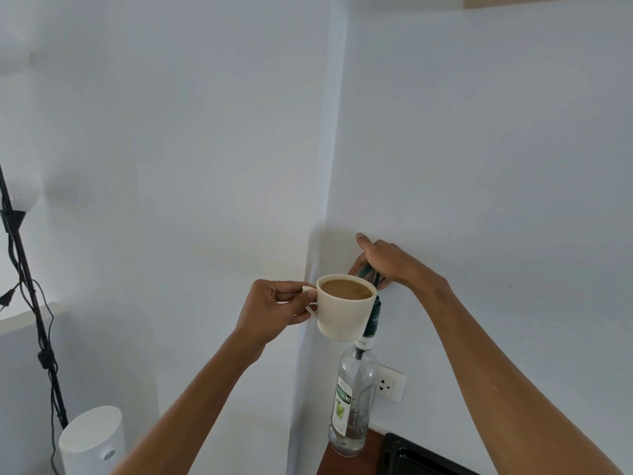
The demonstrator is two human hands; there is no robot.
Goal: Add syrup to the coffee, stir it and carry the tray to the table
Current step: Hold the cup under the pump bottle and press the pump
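Note:
My left hand (274, 310) grips the handle of a cream cup (342, 317) filled with light brown coffee, holding it up level in the air. Just behind the cup stands a tall clear syrup bottle (352, 402) with a green label and a dark green pump on top. My right hand (387, 262) rests palm-down on the pump head, fingers curled over it. The pump's spout sits at the cup's far rim. The cup hides the upper part of the pump's neck. A black tray (407, 454) shows only its corner at the bottom edge.
The bottle stands on a brown wooden counter (346, 461) in a white wall corner. A white wall socket (390, 382) sits right behind the bottle. At left are a black lamp stand with cables (30, 303) and a white cylindrical device (92, 440).

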